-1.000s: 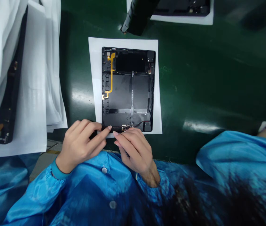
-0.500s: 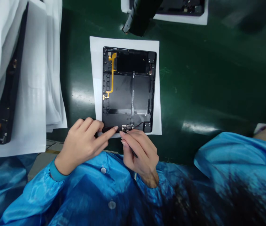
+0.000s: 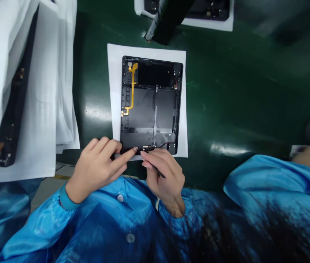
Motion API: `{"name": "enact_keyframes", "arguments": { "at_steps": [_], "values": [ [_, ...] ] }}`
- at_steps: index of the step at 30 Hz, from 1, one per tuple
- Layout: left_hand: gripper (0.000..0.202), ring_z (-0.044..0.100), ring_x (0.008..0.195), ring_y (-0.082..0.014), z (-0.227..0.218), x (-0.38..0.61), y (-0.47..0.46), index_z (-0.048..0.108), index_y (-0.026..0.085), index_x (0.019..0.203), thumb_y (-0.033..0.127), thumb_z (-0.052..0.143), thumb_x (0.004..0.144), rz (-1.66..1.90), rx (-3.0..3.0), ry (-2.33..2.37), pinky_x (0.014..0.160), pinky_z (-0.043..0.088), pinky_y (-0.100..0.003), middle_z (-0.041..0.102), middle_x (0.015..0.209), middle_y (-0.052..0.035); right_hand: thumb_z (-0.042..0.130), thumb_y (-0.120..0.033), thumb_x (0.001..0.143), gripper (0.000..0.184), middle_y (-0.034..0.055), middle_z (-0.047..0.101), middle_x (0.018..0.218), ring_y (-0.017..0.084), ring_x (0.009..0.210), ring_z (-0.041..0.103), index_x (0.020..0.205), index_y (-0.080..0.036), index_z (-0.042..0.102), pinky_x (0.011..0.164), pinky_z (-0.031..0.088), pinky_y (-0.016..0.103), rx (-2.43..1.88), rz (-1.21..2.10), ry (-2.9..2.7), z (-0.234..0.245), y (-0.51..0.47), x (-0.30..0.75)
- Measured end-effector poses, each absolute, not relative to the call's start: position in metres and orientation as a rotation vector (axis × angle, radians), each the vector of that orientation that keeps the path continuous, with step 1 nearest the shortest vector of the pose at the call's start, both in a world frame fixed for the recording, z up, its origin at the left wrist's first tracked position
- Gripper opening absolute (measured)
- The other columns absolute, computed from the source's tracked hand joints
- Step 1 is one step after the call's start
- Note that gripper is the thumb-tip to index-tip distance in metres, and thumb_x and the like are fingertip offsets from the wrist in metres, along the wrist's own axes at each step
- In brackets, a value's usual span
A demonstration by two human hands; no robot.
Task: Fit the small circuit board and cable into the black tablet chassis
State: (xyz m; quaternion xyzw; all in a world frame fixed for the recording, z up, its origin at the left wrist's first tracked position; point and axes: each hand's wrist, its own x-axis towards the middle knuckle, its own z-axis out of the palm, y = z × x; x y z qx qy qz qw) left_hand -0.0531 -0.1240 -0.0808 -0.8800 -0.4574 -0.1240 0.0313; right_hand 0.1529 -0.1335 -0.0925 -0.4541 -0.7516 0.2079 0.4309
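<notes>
An opened tablet (image 3: 141,117) lies on a white foam sheet (image 3: 114,91), with a yellow flex cable (image 3: 132,91) along its left side. Near its bottom edge sits a small circuit board (image 3: 148,148). My left hand (image 3: 97,168) rests at the lower left corner, index finger stretched along the bottom edge towards the board and other fingers bent; it grips nothing that I can see. Just below the board, my right hand (image 3: 166,173) pinches a thin dark tool (image 3: 159,172). The fingers hide most of the tool, so its tip and exact kind do not show.
Foam sheets (image 3: 41,109) with a dark device casing (image 3: 18,98) between them stand at the left. A dark post (image 3: 168,22) rises beyond the tablet, before another opened device (image 3: 212,10). Another person's blue sleeve (image 3: 270,171) is at the right, on the green table (image 3: 239,91).
The view has shifted slightly. Both hands stay at the tablet's bottom edge; my right hand has turned a little, and more of the thin dark tool shows in it.
</notes>
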Motion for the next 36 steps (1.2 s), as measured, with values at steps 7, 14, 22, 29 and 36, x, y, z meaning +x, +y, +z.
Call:
{"name": "enact_keyframes", "arguments": {
  "at_steps": [7, 14, 22, 29, 36],
  "values": [
    [0.029, 0.048, 0.074, -0.0139, -0.083, -0.056, -0.123, 0.067, 0.024, 0.126, 0.023, 0.052, 0.102, -0.656, -2.778, -1.374, 0.061, 0.036, -0.033, 0.056, 0.085, -0.0006, 0.061, -0.008, 0.094, 0.026, 0.0066, 0.076, 0.093, 0.021, 0.081, 0.073, 0.114, -0.021, 0.070, 0.070, 0.063, 0.037, -1.119, 0.510, -1.821, -0.093, -0.133, 0.152],
    [0.029, 0.047, 0.075, -0.0149, -0.083, -0.057, -0.122, 0.065, 0.024, 0.127, 0.023, 0.052, 0.102, -0.641, -2.787, -1.343, 0.062, 0.033, -0.032, 0.055, 0.085, -0.0011, 0.062, -0.008, 0.094, 0.027, 0.0033, 0.077, 0.093, 0.019, 0.080, 0.074, 0.114, -0.024, 0.071, 0.071, 0.065, 0.036, -1.132, 0.490, -1.821, -0.093, -0.132, 0.151],
    [0.036, 0.050, 0.077, -0.0091, -0.083, -0.055, -0.125, 0.067, 0.032, 0.128, 0.032, 0.037, 0.109, -0.474, -2.748, -1.415, 0.063, 0.036, -0.031, 0.056, 0.083, 0.0027, 0.062, -0.007, 0.094, 0.027, 0.0049, 0.077, 0.098, 0.020, 0.085, 0.073, 0.115, -0.022, 0.071, 0.074, 0.063, 0.038, -1.148, 0.514, -1.844, -0.097, -0.135, 0.153],
    [0.029, 0.045, 0.075, -0.0171, -0.087, -0.057, -0.122, 0.064, 0.024, 0.128, 0.022, 0.053, 0.101, -0.659, -2.800, -1.343, 0.062, 0.030, -0.033, 0.054, 0.085, -0.0019, 0.063, -0.006, 0.093, 0.021, 0.0045, 0.076, 0.092, 0.018, 0.079, 0.070, 0.105, -0.019, 0.072, 0.070, 0.060, 0.034, -1.200, 0.504, -1.860, -0.093, -0.132, 0.149],
    [0.017, 0.046, 0.073, -0.0150, -0.087, -0.061, -0.128, 0.067, 0.017, 0.110, 0.014, 0.066, 0.093, -0.973, -2.738, -1.434, 0.063, 0.033, -0.030, 0.057, 0.086, -0.0021, 0.060, -0.006, 0.094, 0.019, 0.0018, 0.075, 0.083, 0.015, 0.070, 0.066, 0.095, -0.022, 0.072, 0.064, 0.055, 0.030, -1.210, 0.645, -1.838, -0.087, -0.116, 0.155]
  ]
}}
